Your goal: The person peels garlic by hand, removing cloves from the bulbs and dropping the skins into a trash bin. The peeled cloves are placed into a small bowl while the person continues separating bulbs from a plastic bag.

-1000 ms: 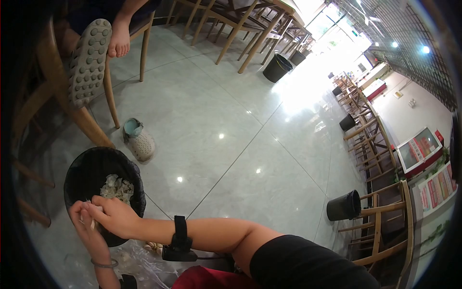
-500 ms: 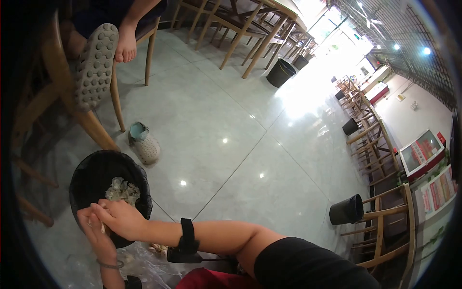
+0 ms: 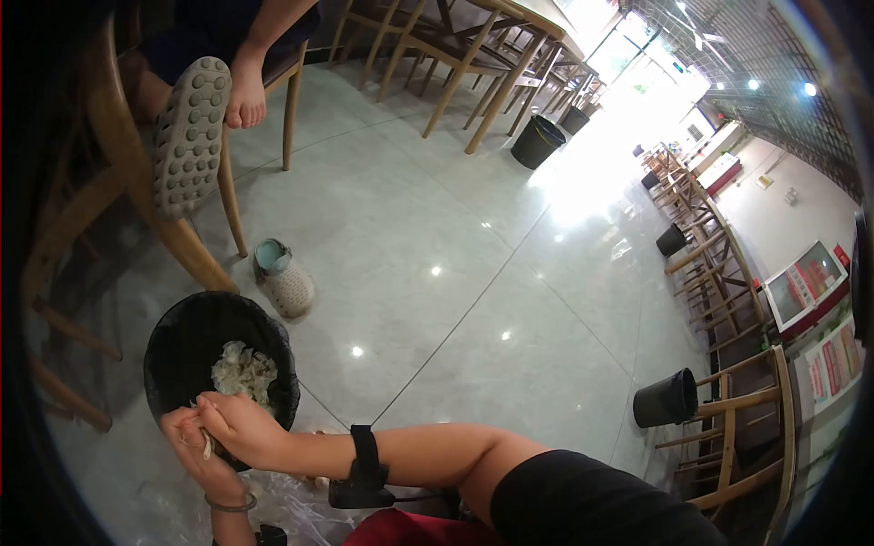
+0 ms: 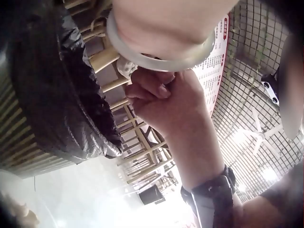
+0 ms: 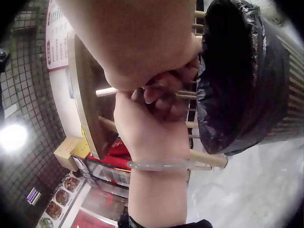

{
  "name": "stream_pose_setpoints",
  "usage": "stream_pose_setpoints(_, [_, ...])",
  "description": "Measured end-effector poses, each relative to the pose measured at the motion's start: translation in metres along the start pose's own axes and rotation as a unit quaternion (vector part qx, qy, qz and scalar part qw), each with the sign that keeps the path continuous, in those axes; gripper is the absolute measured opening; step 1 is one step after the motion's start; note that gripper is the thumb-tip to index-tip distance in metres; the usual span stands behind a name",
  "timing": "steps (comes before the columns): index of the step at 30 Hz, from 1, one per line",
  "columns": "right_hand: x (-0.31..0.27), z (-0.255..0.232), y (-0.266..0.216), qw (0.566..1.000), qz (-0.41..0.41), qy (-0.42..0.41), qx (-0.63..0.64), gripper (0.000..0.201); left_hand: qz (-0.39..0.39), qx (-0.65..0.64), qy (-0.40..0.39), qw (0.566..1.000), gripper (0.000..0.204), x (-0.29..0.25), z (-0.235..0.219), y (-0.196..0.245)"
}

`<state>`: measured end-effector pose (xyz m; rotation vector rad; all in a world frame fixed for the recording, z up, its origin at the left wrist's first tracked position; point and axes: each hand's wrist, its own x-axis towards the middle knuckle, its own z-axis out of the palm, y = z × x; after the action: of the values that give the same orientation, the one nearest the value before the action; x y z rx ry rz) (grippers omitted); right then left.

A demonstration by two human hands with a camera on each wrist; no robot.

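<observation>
Both hands work close together over the near rim of a black-lined bin point(image 3: 168, 341). My left hand point(image 3: 193, 448), with a bangle on its wrist, holds a piece of garlic; its pale stalk point(image 3: 208, 446) sticks out below the fingers. The right hand point(image 3: 241, 429) has its fingers curled in against the left fingertips, pinching at the same piece. Most of the garlic is hidden by the fingers in both wrist views. White papery skins point(image 3: 244, 371) lie heaped inside the bin.
Clear plastic point(image 3: 282, 510) and pale garlic pieces point(image 4: 19, 211) lie on the floor by the bin. A loose clog point(image 3: 287, 287) stands beyond it. Another person's bare foot point(image 3: 246, 96) and clog sole point(image 3: 193, 136) are near a wooden chair point(image 3: 196, 255). More bins and chairs line the room.
The head view has tilted slightly, so everything sits a little lower and further right in it. Both hands stay together at the bin's near rim, with small finger movements.
</observation>
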<state>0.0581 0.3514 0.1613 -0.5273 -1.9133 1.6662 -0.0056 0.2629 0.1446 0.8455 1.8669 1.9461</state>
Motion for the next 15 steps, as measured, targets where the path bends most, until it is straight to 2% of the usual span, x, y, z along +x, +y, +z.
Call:
stream_pose_setpoints(3, [-0.002,-0.003,-0.007,0.982,0.132,-0.040,0.131,0.031,-0.003,-0.001,0.023,1.000,0.034,0.001,-0.001,-0.003])
stream_pose_setpoints(5, [0.001,-0.006,-0.015,0.992,0.095,-0.038,0.079,0.031,-0.003,-0.018,0.047,0.999,0.033,0.004,-0.001,-0.001])
stream_pose_setpoints(8, [0.010,-0.005,-0.008,0.999,0.007,0.001,-0.039,0.031,-0.023,-0.094,0.006,0.995,0.029,0.005,0.002,0.012])
stream_pose_setpoints(9, [0.013,-0.005,-0.004,0.996,-0.027,0.020,-0.084,0.031,-0.043,-0.083,0.006,0.996,0.029,0.005,0.007,0.014])
stream_pose_setpoints(11, [0.009,-0.006,0.001,0.996,0.015,0.043,-0.071,0.030,-0.084,-0.053,0.011,0.995,0.030,0.008,0.015,0.016])
stream_pose_setpoints(12, [0.007,-0.003,0.004,0.996,0.037,0.051,-0.059,0.029,-0.091,-0.068,0.064,0.991,0.026,0.010,0.023,0.004])
stream_pose_setpoints(13, [0.009,-0.005,0.003,0.991,0.060,0.040,-0.113,0.028,-0.158,-0.123,0.068,0.977,0.027,0.009,0.025,0.011])
stream_pose_setpoints(15, [0.011,-0.016,-0.001,0.980,0.042,0.015,-0.196,0.027,-0.245,-0.171,0.059,0.953,0.028,0.010,0.030,0.025])
